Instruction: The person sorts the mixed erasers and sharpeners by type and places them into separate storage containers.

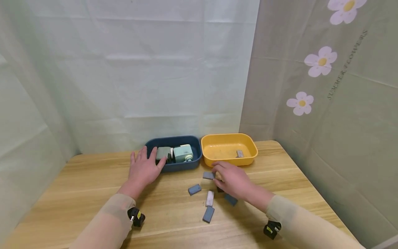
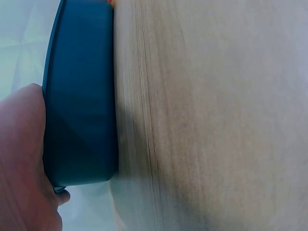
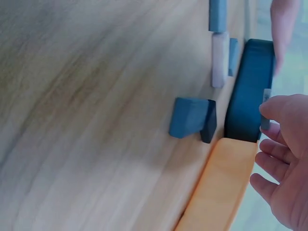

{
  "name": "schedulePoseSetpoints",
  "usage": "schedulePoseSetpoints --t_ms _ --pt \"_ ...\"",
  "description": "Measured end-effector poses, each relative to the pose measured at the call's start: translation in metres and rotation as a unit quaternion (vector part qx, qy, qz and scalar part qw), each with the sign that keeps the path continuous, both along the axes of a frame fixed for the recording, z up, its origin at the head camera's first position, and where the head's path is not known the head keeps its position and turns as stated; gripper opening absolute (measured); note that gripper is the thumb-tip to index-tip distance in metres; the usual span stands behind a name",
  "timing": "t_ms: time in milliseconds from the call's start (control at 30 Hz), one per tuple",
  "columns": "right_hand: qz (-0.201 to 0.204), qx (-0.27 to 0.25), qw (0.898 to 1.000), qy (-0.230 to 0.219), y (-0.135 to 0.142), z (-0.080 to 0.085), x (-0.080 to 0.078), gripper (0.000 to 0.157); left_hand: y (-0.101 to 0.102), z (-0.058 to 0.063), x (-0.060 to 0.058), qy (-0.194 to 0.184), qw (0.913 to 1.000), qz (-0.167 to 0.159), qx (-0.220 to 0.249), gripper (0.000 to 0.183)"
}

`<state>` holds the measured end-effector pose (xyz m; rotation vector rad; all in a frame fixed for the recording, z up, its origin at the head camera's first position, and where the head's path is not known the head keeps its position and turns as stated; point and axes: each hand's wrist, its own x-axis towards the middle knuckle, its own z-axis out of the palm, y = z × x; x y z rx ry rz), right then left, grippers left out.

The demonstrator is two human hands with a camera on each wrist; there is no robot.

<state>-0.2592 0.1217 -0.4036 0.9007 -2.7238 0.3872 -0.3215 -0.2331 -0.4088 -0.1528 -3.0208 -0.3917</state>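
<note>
My right hand (image 1: 234,180) pinches a small grey-blue block (image 1: 208,175) between thumb and fingertips, above the table in front of the yellow bin. In the right wrist view the held block (image 3: 266,108) stands on edge between thumb and forefinger. My left hand (image 1: 145,168) rests on the left end of the dark blue bin (image 1: 175,168), fingers spread and the thumb along its near rim. Below the right hand lie a blue block (image 1: 231,199) and a dark block (image 1: 220,190), partly hidden. Left of them are a pale block (image 1: 209,199) and blue blocks (image 1: 208,214) (image 1: 194,189).
The yellow bin (image 1: 229,161), with a pale block (image 1: 239,153) inside, stands right beside the blue one. Inside the blue bin lie a grey-green boxy object (image 1: 163,152) and a mint one (image 1: 182,153). Curtains (image 1: 149,76) hang behind the wooden table (image 1: 168,224).
</note>
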Motion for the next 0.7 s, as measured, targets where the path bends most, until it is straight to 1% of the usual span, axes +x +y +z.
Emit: schedulePoseSetpoints --t_ms 233,500,700 --pt "-0.017 -0.017 1.000 0.007 0.009 0.012 -0.002 0.028 -0.001 0.001 0.000 -0.001 1.0000 0.000 -0.001 0.086" --pt "-0.025 -0.022 0.999 0.036 0.020 0.028 -0.006 0.025 -0.001 0.001 0.002 -0.003 1.0000 0.002 -0.003 0.085" --pt "-0.028 -0.029 0.998 0.055 0.029 0.035 -0.011 0.023 -0.001 0.002 0.004 -0.002 1.0000 0.000 -0.003 0.086"
